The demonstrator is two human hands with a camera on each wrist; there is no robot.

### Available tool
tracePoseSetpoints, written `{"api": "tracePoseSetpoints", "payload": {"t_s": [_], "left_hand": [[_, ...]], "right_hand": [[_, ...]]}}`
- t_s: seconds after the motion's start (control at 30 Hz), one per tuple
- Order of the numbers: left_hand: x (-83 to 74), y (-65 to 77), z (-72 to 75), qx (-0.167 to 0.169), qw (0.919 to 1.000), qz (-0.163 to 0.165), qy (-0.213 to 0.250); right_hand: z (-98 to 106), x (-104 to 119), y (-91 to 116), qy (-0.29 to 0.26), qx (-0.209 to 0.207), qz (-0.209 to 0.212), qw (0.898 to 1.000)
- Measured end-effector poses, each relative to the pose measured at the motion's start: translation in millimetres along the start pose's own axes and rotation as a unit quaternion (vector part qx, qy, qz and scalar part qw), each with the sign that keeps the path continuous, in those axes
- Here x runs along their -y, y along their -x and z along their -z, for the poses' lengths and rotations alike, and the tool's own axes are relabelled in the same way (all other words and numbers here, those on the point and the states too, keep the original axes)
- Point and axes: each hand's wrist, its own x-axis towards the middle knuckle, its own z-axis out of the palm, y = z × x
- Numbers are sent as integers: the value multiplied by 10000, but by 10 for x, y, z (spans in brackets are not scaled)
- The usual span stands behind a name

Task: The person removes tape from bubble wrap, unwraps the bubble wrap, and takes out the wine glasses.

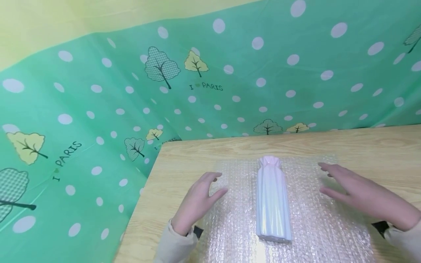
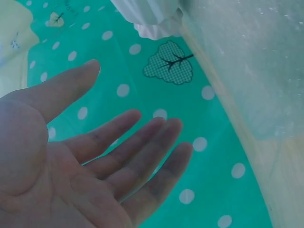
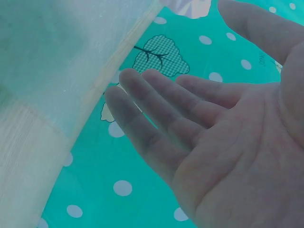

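A fluted vase (image 1: 273, 201), pink at its ruffled neck and pale blue toward the base, lies on its side on a sheet of bubble wrap (image 1: 236, 219). Its neck points to the far side of the table. My left hand (image 1: 198, 199) hovers left of the vase, over the wrap's left edge, with thumb and fingers apart. On the other side, my right hand (image 1: 355, 190) hovers above the wrap's right part. Both palms face the vase without touching it. Part of the vase (image 2: 147, 14) shows at the top of the left wrist view, and its ruffled rim (image 3: 190, 7) in the right.
The wooden table (image 1: 177, 164) has its far edge against a green dotted curtain (image 1: 204, 109) printed with trees. More of that cloth hangs down along the table's left edge.
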Motion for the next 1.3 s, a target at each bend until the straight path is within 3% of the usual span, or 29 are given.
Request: {"api": "tracePoseSetpoints", "payload": {"t_s": [0.37, 0.67, 0.97, 1.3], "left_hand": [[-146, -89, -17, 212, 9996, -111, 163], [-239, -147, -80, 302, 9987, -212, 354], [-356, -201, -166, 413, 9975, -233, 533], [-357, -221, -252, 434, 9977, -210, 467]], "right_hand": [[56, 245, -78, 120, -85, 254, 9996], [-44, 352, -167, 153, -195, 597, 9979], [-157, 416, -199, -76, -132, 561, 9983], [-277, 448, -243, -302, -185, 538, 9979]]}}
